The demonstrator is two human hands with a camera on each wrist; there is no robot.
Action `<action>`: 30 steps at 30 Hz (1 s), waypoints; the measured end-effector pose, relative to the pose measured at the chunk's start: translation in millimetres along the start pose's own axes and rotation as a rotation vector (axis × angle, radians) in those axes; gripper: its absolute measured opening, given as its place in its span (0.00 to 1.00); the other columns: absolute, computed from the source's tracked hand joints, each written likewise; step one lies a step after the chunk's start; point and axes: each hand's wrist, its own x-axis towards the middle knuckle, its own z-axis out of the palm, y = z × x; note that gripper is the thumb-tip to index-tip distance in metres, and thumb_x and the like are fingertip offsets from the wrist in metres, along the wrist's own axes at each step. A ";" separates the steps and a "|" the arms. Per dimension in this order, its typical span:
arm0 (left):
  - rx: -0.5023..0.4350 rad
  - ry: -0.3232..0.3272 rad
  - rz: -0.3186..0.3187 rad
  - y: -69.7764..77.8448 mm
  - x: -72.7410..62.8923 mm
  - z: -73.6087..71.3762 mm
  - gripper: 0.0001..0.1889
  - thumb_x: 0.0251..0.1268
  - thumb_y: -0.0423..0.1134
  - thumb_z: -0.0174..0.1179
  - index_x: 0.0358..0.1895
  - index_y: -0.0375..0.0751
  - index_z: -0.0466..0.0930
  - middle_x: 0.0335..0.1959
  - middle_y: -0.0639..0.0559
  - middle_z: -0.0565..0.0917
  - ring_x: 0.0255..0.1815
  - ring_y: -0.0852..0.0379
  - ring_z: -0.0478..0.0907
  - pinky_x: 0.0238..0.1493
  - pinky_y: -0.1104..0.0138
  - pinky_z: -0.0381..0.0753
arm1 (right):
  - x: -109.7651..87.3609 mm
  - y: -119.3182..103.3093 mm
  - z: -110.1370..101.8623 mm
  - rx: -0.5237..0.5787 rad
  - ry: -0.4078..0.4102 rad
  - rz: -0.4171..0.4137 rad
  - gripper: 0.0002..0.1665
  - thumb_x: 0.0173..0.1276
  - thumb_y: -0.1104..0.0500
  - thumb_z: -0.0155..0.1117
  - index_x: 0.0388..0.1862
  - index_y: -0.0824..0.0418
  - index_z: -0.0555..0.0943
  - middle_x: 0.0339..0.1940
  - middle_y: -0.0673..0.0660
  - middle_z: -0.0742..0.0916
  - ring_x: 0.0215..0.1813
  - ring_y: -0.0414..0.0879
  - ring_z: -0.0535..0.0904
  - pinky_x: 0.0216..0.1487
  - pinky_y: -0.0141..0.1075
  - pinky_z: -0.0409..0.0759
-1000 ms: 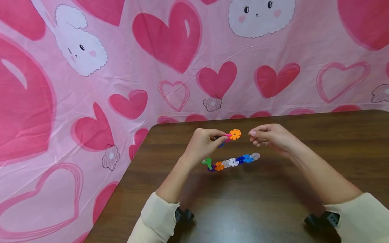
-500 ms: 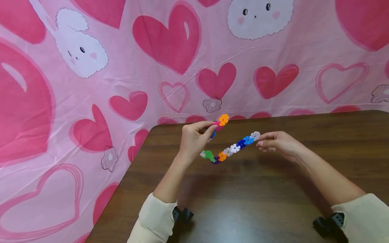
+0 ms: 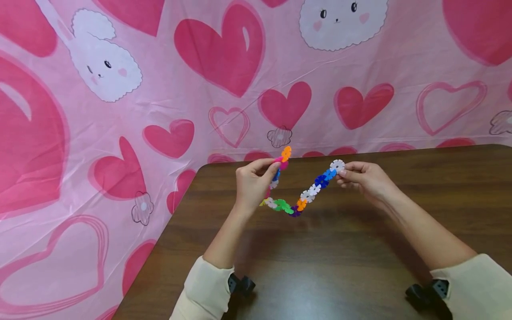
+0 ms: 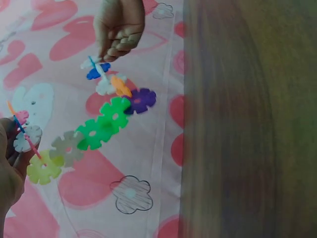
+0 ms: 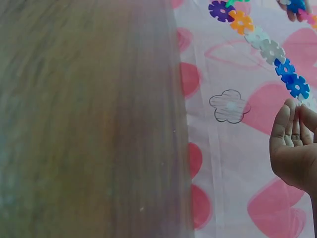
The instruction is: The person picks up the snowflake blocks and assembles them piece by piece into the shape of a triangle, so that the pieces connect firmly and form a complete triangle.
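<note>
A chain of interlocking plastic snowflake discs (image 3: 295, 211) sags in a U between my two hands. My left hand (image 3: 254, 184) pinches it by a pink disc (image 3: 284, 165), just below the orange disc (image 3: 286, 154) at that end. At the opposite end, the thumb and fingers of my right hand (image 3: 370, 182) pinch a white disc (image 3: 338, 166). Blue, white, orange, purple and green discs run down from there. In the left wrist view, a yellow disc (image 4: 44, 167) and a pale disc (image 4: 68, 148) show at the bend. My left fingers partly cover their side of the chain.
The brown wooden table (image 3: 328, 275) spreads beneath both hands. A pink cloth (image 3: 240, 58) printed with hearts and rabbits hangs behind it and down its left side. Small black devices (image 3: 242, 284) poke out from both cream sleeves.
My right hand, holding nothing a second ago, has taken the white end disc and raised it, lifting that side of the chain. My left hand has moved left and slightly up with its end.
</note>
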 end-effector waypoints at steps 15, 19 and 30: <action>-0.072 -0.087 -0.085 -46.3 -11.6 14.9 0.07 0.59 0.30 0.62 0.36 0.26 0.80 0.30 0.39 0.84 0.30 0.48 0.81 0.35 0.67 0.82 | 2.0 -25.9 25.9 -0.166 0.073 -0.133 0.04 0.64 0.64 0.62 0.31 0.59 0.83 0.26 0.53 0.86 0.29 0.42 0.83 0.37 0.29 0.80; -0.065 -0.141 -0.088 -47.3 -13.5 17.8 0.07 0.60 0.32 0.61 0.35 0.28 0.80 0.30 0.41 0.84 0.30 0.52 0.80 0.36 0.68 0.81 | 1.8 -31.3 34.9 -0.313 0.098 -0.178 0.04 0.65 0.61 0.61 0.34 0.60 0.82 0.27 0.50 0.86 0.31 0.42 0.83 0.39 0.27 0.79; -0.041 -0.257 -0.110 -47.3 -18.4 24.4 0.07 0.61 0.32 0.60 0.36 0.30 0.81 0.33 0.44 0.84 0.36 0.55 0.81 0.39 0.70 0.80 | 1.5 -32.6 51.4 -0.535 0.111 -0.198 0.18 0.66 0.59 0.60 0.44 0.76 0.76 0.28 0.48 0.85 0.33 0.42 0.82 0.39 0.30 0.80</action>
